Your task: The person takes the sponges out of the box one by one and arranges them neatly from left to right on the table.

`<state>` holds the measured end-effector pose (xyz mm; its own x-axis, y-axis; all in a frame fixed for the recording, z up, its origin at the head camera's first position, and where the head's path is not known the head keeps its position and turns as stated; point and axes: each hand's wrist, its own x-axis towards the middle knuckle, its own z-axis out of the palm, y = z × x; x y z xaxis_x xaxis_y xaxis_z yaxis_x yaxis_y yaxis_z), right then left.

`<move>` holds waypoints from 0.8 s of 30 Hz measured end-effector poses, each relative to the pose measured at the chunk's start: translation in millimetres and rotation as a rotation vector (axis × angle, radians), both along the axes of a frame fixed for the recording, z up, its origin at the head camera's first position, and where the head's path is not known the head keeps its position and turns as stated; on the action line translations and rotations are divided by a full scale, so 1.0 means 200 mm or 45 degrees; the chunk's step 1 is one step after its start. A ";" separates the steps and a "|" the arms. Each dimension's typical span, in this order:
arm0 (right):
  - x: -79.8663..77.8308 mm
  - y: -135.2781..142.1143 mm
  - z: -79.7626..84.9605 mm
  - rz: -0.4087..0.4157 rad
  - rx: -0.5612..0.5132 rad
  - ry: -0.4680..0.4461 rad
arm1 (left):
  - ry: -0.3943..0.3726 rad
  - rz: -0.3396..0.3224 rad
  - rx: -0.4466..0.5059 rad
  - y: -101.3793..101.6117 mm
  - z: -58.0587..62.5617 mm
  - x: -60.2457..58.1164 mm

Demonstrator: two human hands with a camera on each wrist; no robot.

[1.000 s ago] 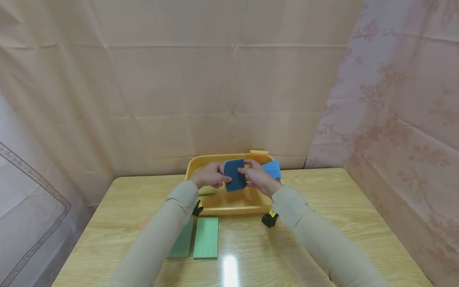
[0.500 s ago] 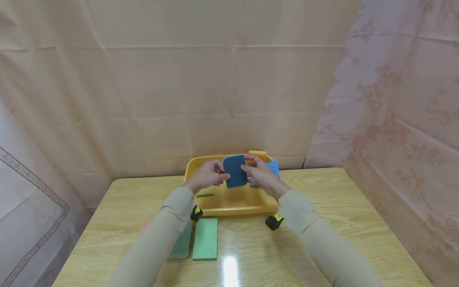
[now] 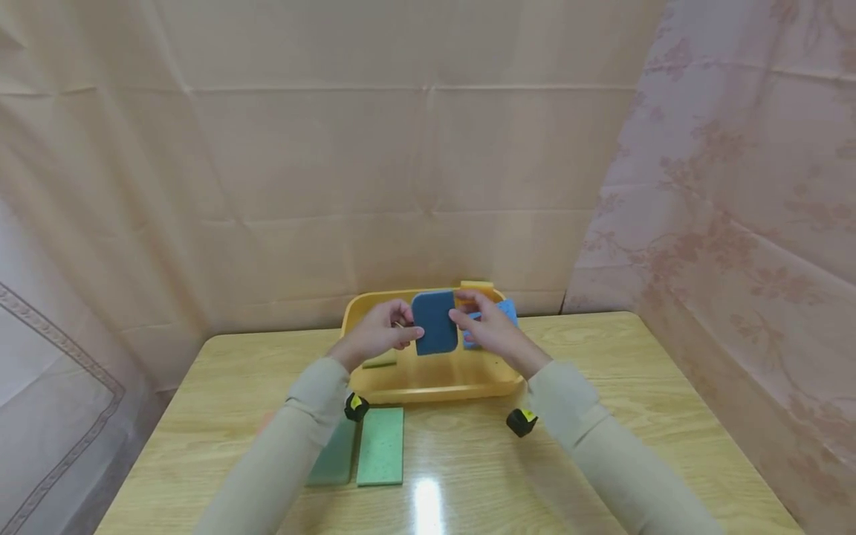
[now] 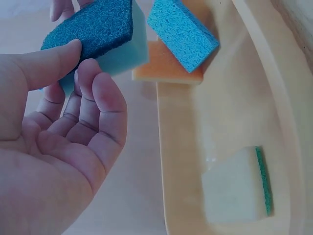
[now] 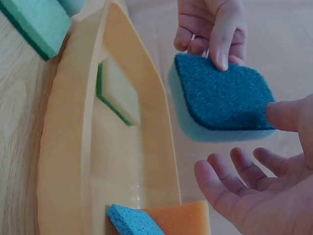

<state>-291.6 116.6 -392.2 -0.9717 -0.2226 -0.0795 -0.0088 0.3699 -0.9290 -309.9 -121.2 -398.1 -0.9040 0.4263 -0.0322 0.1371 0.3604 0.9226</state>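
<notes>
A scouring sponge (image 3: 435,322) with a dark blue scrubbing face and a pale blue foam body is held up over the yellow tub (image 3: 435,394). My left hand (image 3: 377,332) pinches its left edge, thumb across the scrubbing face and fingers beneath. On the opposite edge my right hand (image 3: 493,328) touches with the thumb tip; its other fingers (image 5: 226,177) are spread and apart from the sponge in the right wrist view. Inside the tub lies a cream sponge (image 4: 231,188) with a green side. A porous blue sponge (image 4: 183,36) leans over an orange sponge (image 4: 166,68) at the tub's right end.
On the wooden table (image 3: 588,416), a light green sponge (image 3: 381,447) and a duller green one (image 3: 334,455) lie before the tub. A pinkish thing (image 3: 264,420) is mostly hidden by my left sleeve. A beige curtain (image 3: 428,148) hangs behind the table.
The sponge has risen slightly and now stands more upright, its scrubbing face toward me. The right wrist has shifted outward to the right, the left wrist outward to the left.
</notes>
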 end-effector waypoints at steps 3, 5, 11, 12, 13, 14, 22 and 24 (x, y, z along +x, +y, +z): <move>0.01 0.01 -0.01 0.026 0.024 0.017 | -0.014 0.002 0.021 0.00 -0.01 0.01; 0.02 0.01 -0.02 0.044 0.021 0.019 | -0.027 0.006 0.035 -0.01 -0.01 0.02; 0.04 0.02 -0.02 0.123 -0.004 0.034 | -0.044 0.020 0.067 -0.03 -0.01 0.04; 0.04 0.02 -0.02 0.137 0.002 0.042 | -0.045 0.018 0.069 -0.03 -0.01 0.05; 0.04 0.03 -0.02 0.154 0.010 0.051 | -0.053 0.021 0.071 -0.04 -0.01 0.06; 0.05 0.03 -0.02 0.167 0.017 0.058 | -0.059 0.020 0.077 -0.04 -0.01 0.06; 0.06 0.02 -0.03 0.183 0.071 0.117 | -0.075 0.015 0.113 -0.04 -0.02 0.10; 0.07 0.02 -0.04 0.190 0.074 0.124 | -0.073 0.011 0.118 -0.04 -0.02 0.11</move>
